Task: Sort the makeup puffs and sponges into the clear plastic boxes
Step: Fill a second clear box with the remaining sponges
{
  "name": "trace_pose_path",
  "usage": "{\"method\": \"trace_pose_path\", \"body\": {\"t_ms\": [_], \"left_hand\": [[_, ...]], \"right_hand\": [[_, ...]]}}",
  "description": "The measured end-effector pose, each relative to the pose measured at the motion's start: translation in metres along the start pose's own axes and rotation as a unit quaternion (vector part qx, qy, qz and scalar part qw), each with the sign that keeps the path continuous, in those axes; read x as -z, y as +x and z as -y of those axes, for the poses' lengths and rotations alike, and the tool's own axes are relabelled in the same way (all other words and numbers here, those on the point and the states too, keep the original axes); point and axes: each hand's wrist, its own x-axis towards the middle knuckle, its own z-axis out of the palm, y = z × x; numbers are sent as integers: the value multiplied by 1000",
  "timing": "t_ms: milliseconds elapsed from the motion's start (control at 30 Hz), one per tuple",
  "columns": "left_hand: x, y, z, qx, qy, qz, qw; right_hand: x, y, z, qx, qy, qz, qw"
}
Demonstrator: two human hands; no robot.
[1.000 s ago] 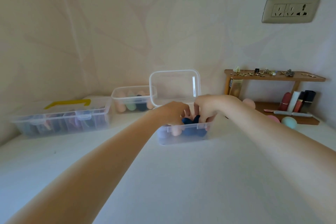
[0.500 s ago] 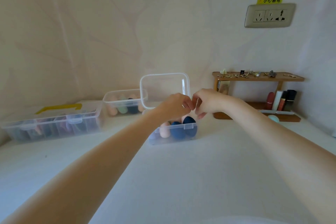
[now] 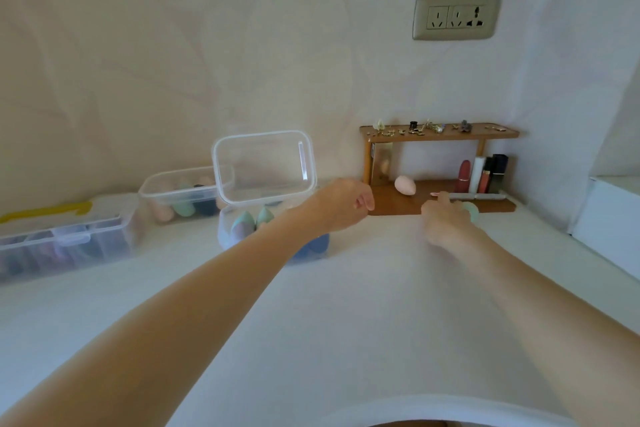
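Right hand [image 3: 446, 218] reaches far right, fingers loosely spread against a mint sponge [image 3: 471, 211]; grip unclear. Left hand [image 3: 341, 203] loosely curled, empty, beside open clear box [image 3: 273, 236]. Pink sponge [image 3: 405, 185] on wooden shelf [image 3: 391, 203].

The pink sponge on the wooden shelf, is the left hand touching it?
Apart. In the head view, bare wood of the wooden shelf shows between the left hand and the pink sponge.

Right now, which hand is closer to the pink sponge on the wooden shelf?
It looks like the left hand, just left of the pink sponge. The right hand reaches lower right, by a mint sponge.
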Motion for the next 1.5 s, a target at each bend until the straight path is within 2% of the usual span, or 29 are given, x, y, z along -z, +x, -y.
{"method": "trace_pose_path", "body": {"t_ms": [67,167,233,300,400,500,633,733,933,1067,1167,1300,1367,1500], "left_hand": [[6,-4,7,7,2,-24,1000],[17,-11,15,20,-12,-50,998],[25,-17,22,46,-27,-63,997],[37,-27,34,77,-36,-67,994],[62,-50,63,107,-10,-30,994],[81,-74,90,122,15,40,992],[89,-88,106,129,20,82,988],[90,-87,111,139,16,129,982],[90,-73,115,149,115,155,970],[83,-71,124,147,97,154,972],[76,-71,130,142,86,144,976],[77,-71,130,129,79,131,980],[75,-72,129,132,83,113,981],[67,-73,120,148,169,72,972]], "right_hand": [[5,1,1,13,27,-69,997],[25,2,16,76,133,-138,979],[46,-2,37,129,258,-162,944],[65,-11,62,185,391,-146,890],[86,-30,99,262,547,-5,795],[91,-43,118,303,613,132,718],[79,-45,131,307,607,288,674],[72,-46,145,282,601,363,654],[66,-41,176,258,553,420,671],[58,-40,185,258,493,436,707],[53,-38,189,294,420,362,779],[56,-39,201,341,254,261,866],[57,-38,207,343,191,217,894],[55,-37,217,333,147,188,912]]}}
